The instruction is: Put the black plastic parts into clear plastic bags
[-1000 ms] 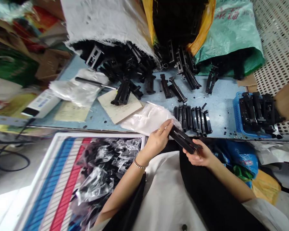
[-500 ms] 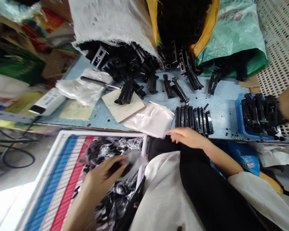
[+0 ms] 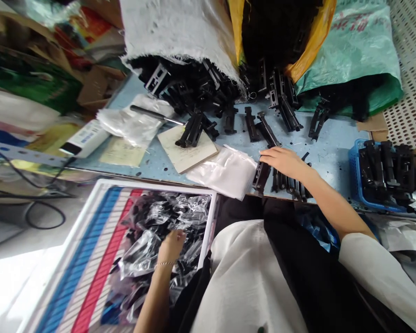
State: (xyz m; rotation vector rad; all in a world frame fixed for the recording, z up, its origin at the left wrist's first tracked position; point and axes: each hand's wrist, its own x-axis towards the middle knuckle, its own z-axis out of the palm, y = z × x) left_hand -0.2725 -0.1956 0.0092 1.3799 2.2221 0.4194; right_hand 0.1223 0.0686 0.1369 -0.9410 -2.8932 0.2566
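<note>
My right hand (image 3: pixel 284 163) is over the front of the bench, its fingers closed on the upper end of a long black plastic part (image 3: pixel 261 178). That part stands tilted beside a row of similar black parts (image 3: pixel 292 187), partly covered by my hand. To its left lies a stack of clear plastic bags (image 3: pixel 225 171). Lower left, my left hand (image 3: pixel 173 245) hovers over a heap of bagged black parts (image 3: pixel 159 208) in a white-rimmed tray (image 3: pixel 211 222). Its fingers are curled, and nothing shows in them. A clear bag with dark contents (image 3: pixel 140 256) lies beside that wrist.
Black parts spill from a white woven sack (image 3: pixel 176 32), a yellow sack (image 3: pixel 327 32) and a green sack (image 3: pixel 360 51) at the back. A blue basket (image 3: pixel 354 162) of parts stands right. A screwdriver (image 3: pixel 149 113) and a pale board (image 3: pixel 173 150) lie left of centre.
My left hand has let go of the bagged part it held over the tray. My right hand has moved up from the bench edge and taken hold of a black part from the row.
</note>
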